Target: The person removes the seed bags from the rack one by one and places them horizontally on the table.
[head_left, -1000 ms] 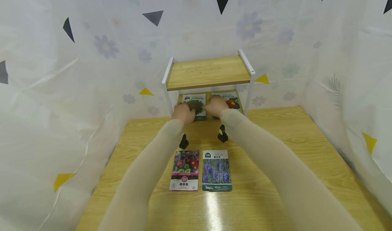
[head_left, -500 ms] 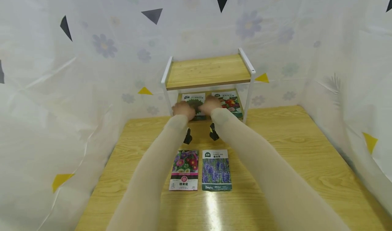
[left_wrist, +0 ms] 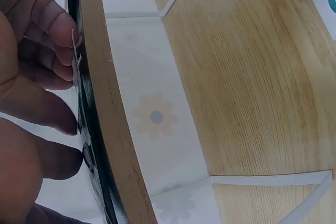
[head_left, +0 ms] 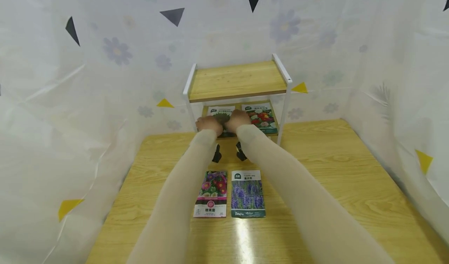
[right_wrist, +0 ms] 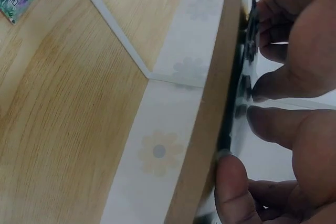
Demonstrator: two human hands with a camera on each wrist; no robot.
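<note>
Toward the back of the yellowish, wood-grained table (head_left: 315,170), on the lower board (left_wrist: 110,108) of a small shelf unit with a wooden top and white frame (head_left: 238,79), lies a flat seed packet with a white heading and a spiky green plant picture (head_left: 221,117), both hands on it. The person's left hand (head_left: 209,125) covers its lower left part and the right hand (head_left: 238,120) its right part, thumbs near each other with their tips against the packet. The right hand's other fingers are bent close together beside it (whether either hand truly pinches it, I cannot tell). Just to the right stands out a packet of red and pink blooms (head_left: 262,118), while nearer me a pink-banded flower packet (head_left: 211,196) and a purple lavender packet (head_left: 248,196) lie side by side.
</note>
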